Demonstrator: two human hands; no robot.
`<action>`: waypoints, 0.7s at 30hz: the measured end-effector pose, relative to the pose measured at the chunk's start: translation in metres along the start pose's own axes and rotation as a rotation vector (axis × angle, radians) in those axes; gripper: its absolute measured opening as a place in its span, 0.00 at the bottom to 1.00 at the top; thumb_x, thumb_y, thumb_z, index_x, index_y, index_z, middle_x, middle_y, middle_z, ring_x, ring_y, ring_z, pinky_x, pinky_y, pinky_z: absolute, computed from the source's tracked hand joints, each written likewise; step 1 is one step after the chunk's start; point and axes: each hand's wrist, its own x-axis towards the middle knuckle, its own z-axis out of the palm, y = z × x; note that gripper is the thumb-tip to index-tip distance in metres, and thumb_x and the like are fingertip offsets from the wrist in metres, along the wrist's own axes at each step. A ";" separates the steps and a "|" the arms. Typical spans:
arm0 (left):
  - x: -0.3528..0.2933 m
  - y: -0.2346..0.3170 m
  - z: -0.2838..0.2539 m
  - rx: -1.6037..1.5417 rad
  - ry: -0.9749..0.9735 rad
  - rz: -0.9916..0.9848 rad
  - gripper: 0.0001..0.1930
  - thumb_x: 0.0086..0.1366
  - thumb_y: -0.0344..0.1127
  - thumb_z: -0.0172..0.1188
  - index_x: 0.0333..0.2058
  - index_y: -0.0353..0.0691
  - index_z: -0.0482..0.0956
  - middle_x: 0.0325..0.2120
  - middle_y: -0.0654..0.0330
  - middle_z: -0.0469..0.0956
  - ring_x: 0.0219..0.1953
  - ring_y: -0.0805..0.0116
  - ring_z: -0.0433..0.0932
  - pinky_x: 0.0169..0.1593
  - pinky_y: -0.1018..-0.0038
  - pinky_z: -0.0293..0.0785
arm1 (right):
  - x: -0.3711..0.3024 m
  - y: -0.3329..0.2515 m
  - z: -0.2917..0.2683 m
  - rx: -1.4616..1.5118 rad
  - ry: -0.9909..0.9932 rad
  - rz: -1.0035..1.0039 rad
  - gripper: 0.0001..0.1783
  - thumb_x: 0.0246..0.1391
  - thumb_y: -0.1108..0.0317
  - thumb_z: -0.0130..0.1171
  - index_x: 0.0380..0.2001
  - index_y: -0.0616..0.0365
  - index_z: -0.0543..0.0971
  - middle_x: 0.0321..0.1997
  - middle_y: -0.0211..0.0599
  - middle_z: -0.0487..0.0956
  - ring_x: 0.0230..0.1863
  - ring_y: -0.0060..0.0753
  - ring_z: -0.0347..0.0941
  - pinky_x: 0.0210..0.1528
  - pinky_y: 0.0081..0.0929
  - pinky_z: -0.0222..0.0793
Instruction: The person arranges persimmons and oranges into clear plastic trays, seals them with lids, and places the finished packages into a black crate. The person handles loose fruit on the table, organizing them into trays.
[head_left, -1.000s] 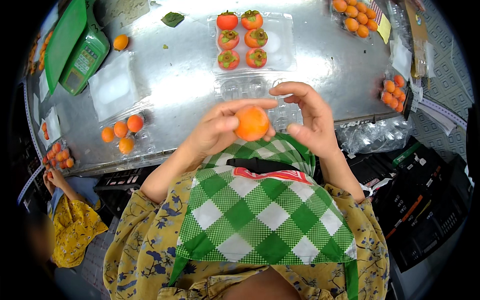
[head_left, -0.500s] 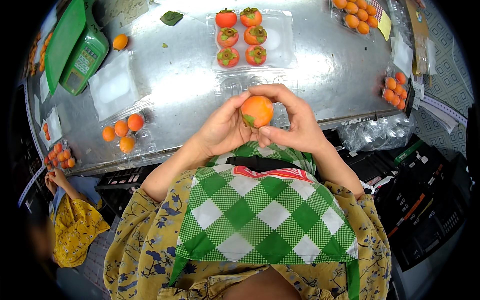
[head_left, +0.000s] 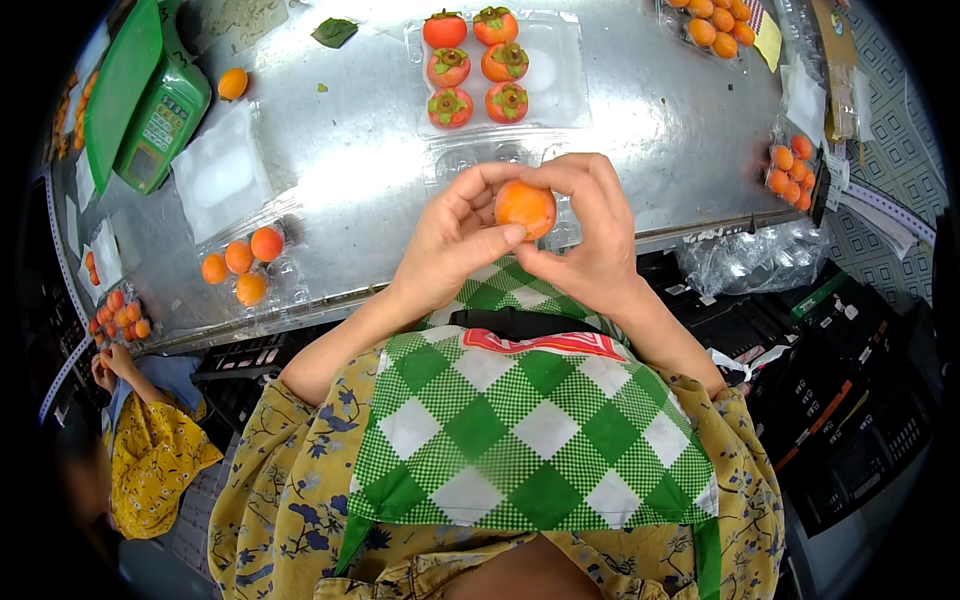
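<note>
Between my two hands, over the near edge of the metal table, is an orange persimmon. My left hand grips it from the left, thumb on its near side. Fingers of my right hand close on it from the right and the far side. Its leafy cap is out of sight. Beyond my hands, several persimmons stand in two columns on one side of a clear plastic tray. Partly behind my fingers lies a clear moulded lid.
A green scale stands at the far left beside a lone persimmon. White trays and packed fruit lie at left; more packs sit at right. Black crates are below right. Another person's sleeve shows at lower left.
The persimmon has been turned, so its green cap no longer shows. My left thumb has come onto its near side, and my right thumb has drawn back from it.
</note>
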 end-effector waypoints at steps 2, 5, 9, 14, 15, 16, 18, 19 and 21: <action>-0.001 0.002 0.002 0.043 0.013 0.016 0.27 0.59 0.33 0.59 0.56 0.32 0.62 0.49 0.53 0.70 0.53 0.65 0.72 0.57 0.68 0.67 | -0.001 0.001 0.001 0.010 0.000 -0.011 0.28 0.28 0.76 0.68 0.40 0.56 0.76 0.37 0.37 0.71 0.38 0.40 0.69 0.37 0.30 0.68; -0.003 0.006 0.004 0.062 0.012 0.015 0.27 0.59 0.33 0.59 0.55 0.32 0.63 0.49 0.55 0.70 0.53 0.68 0.71 0.58 0.70 0.66 | -0.002 0.002 0.002 0.020 0.007 -0.029 0.28 0.27 0.77 0.68 0.40 0.56 0.76 0.37 0.37 0.71 0.38 0.39 0.69 0.37 0.30 0.68; -0.004 0.009 0.008 0.101 0.041 0.026 0.26 0.59 0.32 0.59 0.55 0.32 0.64 0.48 0.55 0.71 0.51 0.68 0.72 0.56 0.70 0.68 | -0.003 0.003 0.002 0.013 0.004 -0.050 0.28 0.27 0.77 0.69 0.40 0.56 0.76 0.37 0.37 0.71 0.38 0.39 0.69 0.37 0.30 0.68; -0.005 0.007 0.009 0.054 0.078 0.022 0.23 0.60 0.30 0.56 0.53 0.32 0.66 0.46 0.56 0.72 0.50 0.69 0.73 0.54 0.72 0.69 | -0.005 0.002 0.002 0.045 -0.022 -0.008 0.27 0.29 0.77 0.69 0.40 0.57 0.76 0.38 0.38 0.71 0.39 0.39 0.70 0.40 0.31 0.69; -0.005 0.007 0.008 0.003 0.085 -0.007 0.22 0.60 0.28 0.56 0.53 0.32 0.66 0.46 0.56 0.73 0.49 0.69 0.73 0.53 0.72 0.70 | -0.005 0.002 0.002 0.064 -0.029 0.011 0.27 0.29 0.77 0.69 0.40 0.57 0.76 0.39 0.38 0.71 0.40 0.39 0.70 0.40 0.31 0.69; -0.004 0.007 0.007 -0.048 0.092 -0.037 0.21 0.61 0.26 0.55 0.53 0.33 0.66 0.46 0.57 0.73 0.48 0.70 0.74 0.52 0.72 0.71 | -0.005 0.002 0.000 0.074 -0.045 0.017 0.27 0.30 0.77 0.69 0.40 0.57 0.76 0.39 0.38 0.71 0.40 0.39 0.70 0.41 0.31 0.69; -0.005 0.008 0.004 -0.105 0.091 -0.070 0.21 0.61 0.24 0.54 0.54 0.34 0.66 0.46 0.57 0.73 0.48 0.71 0.74 0.51 0.73 0.72 | -0.005 0.003 -0.004 0.094 -0.078 0.030 0.27 0.30 0.77 0.69 0.41 0.57 0.76 0.40 0.38 0.71 0.41 0.38 0.70 0.42 0.31 0.70; -0.005 0.007 0.003 -0.111 0.084 -0.072 0.21 0.61 0.23 0.54 0.54 0.34 0.65 0.47 0.57 0.72 0.48 0.70 0.74 0.52 0.72 0.72 | -0.005 0.004 -0.005 0.109 -0.091 0.043 0.27 0.30 0.77 0.69 0.41 0.57 0.76 0.40 0.38 0.71 0.42 0.38 0.71 0.43 0.31 0.70; -0.006 0.004 0.002 -0.073 0.062 -0.046 0.22 0.60 0.24 0.54 0.54 0.33 0.65 0.47 0.56 0.72 0.49 0.69 0.74 0.53 0.71 0.71 | -0.006 0.005 -0.007 0.139 -0.117 0.070 0.28 0.31 0.76 0.69 0.42 0.57 0.76 0.41 0.39 0.72 0.44 0.38 0.71 0.44 0.30 0.70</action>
